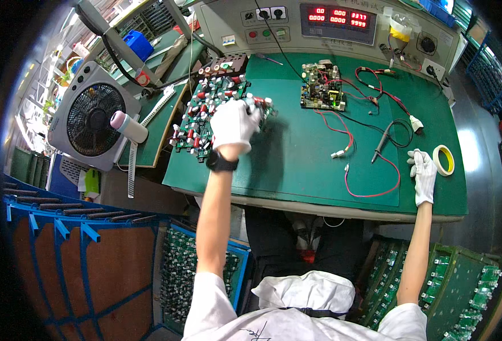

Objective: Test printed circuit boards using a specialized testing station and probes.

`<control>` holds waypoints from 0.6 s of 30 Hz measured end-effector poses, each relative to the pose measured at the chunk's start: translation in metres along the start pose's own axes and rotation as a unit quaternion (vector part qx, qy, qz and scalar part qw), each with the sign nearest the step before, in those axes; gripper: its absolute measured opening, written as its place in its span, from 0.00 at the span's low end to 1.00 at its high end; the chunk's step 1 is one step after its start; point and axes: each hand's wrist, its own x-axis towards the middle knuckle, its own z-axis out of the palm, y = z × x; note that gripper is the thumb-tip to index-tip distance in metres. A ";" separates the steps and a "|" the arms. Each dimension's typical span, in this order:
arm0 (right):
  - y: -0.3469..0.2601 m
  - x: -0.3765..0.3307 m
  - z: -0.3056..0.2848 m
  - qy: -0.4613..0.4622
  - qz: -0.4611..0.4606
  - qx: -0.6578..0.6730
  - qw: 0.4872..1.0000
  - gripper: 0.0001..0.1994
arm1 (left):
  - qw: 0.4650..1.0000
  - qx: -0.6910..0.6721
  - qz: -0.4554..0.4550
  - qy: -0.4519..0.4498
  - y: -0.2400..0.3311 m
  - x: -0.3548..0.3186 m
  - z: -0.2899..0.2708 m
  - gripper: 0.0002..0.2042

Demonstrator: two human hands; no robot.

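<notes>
My left hand (231, 126), in a white glove, is closed on a small circuit board (264, 107) with red and white parts. It holds the board at the right side of a cluster of similar circuit boards (197, 120) on the green mat. My right hand (423, 175), gloved too, rests at the right of the bench with its fingers loosely apart and nothing visible in them. Right beside it stands a roll of tape (443, 161). A larger test board (323, 88) with wires lies farther back, and a probe pen (381, 142) lies left of my right hand.
Along the back stands a test panel (337, 24) with red digital readouts. Red and black leads (396, 102) spread over the bench's right side. A grey fan (94, 116) stands at the left. Racks of boards (461, 290) flank my legs below the bench.
</notes>
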 end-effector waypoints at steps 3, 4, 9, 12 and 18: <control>0.000 0.000 0.000 -0.003 -0.013 0.007 1.000 0.18 | 0.995 0.085 0.051 0.021 -0.021 0.039 0.015 0.15; 0.000 -0.001 0.000 0.000 -0.012 0.005 1.000 0.18 | 0.996 0.075 0.051 0.023 -0.022 0.050 0.027 0.14; -0.003 -0.002 0.004 -0.007 -0.001 0.011 1.000 0.17 | 0.992 0.121 0.042 0.017 -0.021 0.075 0.057 0.19; 0.000 -0.002 -0.001 -0.002 0.007 0.017 1.000 0.16 | 0.992 0.113 0.048 -0.017 -0.014 0.080 0.071 0.21; -0.014 -0.004 0.002 0.002 -0.006 -0.006 1.000 0.19 | 0.995 0.082 0.047 -0.027 -0.006 0.061 0.067 0.20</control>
